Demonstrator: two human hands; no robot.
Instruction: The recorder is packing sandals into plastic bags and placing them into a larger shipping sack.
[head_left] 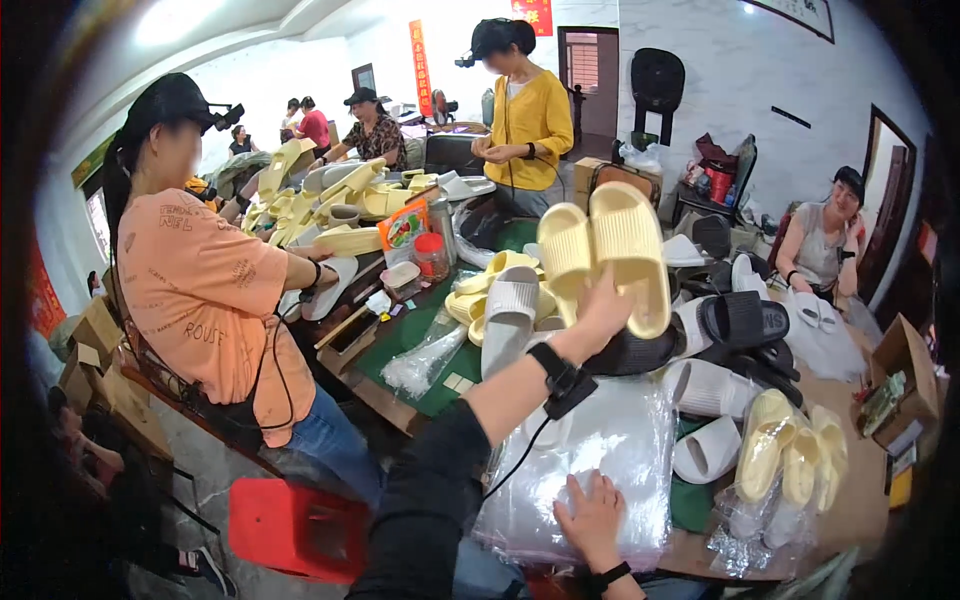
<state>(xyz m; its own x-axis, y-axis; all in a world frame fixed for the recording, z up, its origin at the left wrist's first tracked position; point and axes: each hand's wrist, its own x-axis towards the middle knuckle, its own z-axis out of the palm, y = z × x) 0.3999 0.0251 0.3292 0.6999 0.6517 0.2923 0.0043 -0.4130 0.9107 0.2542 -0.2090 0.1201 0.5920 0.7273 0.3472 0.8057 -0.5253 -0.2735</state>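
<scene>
While the left hand (600, 315) pinched the yellow slipper pair (605, 250) high above the plastic bag stack (600, 450), the right hand (592, 520) lay spread flat on that stack; that thin pinch might have slipped.

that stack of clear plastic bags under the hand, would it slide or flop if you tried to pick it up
The stack of clear plastic bags looks glossy and crinkled, so sheets would probably slip over each other. It sags over the table edge, so it is likely floppy and light. The right hand lies flat on it, perhaps steadying it, while the left hand lifts a pair of yellow slippers.
</scene>
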